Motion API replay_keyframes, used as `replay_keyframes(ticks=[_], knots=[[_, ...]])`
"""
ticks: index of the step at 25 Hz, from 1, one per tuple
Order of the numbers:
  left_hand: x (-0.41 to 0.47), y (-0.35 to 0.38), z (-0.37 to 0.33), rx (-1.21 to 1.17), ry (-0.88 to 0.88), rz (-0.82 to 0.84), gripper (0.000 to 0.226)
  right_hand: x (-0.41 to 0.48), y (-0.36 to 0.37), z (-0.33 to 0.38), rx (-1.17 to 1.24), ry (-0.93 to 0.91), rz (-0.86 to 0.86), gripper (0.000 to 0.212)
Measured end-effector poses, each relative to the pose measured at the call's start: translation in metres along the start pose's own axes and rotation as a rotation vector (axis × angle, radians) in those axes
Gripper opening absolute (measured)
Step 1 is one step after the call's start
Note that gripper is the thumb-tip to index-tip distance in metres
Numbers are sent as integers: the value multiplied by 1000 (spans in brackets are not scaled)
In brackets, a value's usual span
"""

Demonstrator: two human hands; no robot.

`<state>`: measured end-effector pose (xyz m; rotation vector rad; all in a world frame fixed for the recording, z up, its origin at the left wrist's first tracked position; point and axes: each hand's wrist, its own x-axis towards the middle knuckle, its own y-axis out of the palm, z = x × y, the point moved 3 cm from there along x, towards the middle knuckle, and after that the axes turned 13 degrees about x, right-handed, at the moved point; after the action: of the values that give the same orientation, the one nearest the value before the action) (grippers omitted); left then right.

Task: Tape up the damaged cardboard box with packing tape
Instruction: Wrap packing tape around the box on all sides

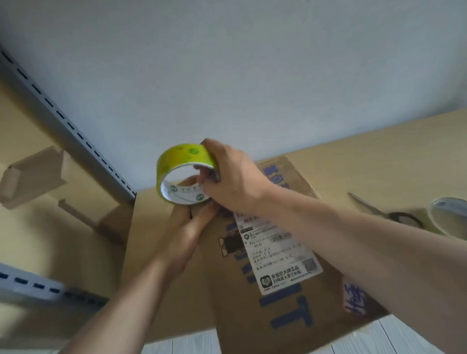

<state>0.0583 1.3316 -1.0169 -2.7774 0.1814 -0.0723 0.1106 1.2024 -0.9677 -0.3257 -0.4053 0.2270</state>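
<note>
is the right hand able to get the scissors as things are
Probably not yet: the right hand grips the tape roll. The scissors lie uncovered to its right, so the way looks free otherwise.

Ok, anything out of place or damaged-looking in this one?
The cardboard box lies askew on the brown surface, and its near end appears to jut past the front edge over the floor. The left hand rests on its far end; the right hand grips the yellow-green tape roll. No tear shows plainly.
</note>
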Motion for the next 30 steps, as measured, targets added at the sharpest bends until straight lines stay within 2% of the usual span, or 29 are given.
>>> replay_keyframes(ticks=[2,6,11,15,19,23,26,28,30], knots=[[8,0,-1,-30,-48,57,49,3,-6,0,18,17,13,21],[4,-1,-5,17,-103,90,40,14,-28,5,-107,-6,109,25],[3,-1,-9,76,-92,97,33,12,-148,4,-511,48,82,40],[5,-2,-3,63,-74,82,35,-14,-195,-14,-776,194,137,33],[8,-5,2,161,5,57,50,-23,-191,-37,-738,198,181,30],[13,-9,7,157,59,78,52,-25,-188,-63,-708,231,192,29],[13,-10,9,157,30,114,49,-33,-174,-88,-601,285,170,30],[14,-14,-3,308,69,107,46,-41,-162,-103,-514,308,152,25],[19,-19,-26,710,116,119,56,-44,-157,-110,-455,308,109,16]])
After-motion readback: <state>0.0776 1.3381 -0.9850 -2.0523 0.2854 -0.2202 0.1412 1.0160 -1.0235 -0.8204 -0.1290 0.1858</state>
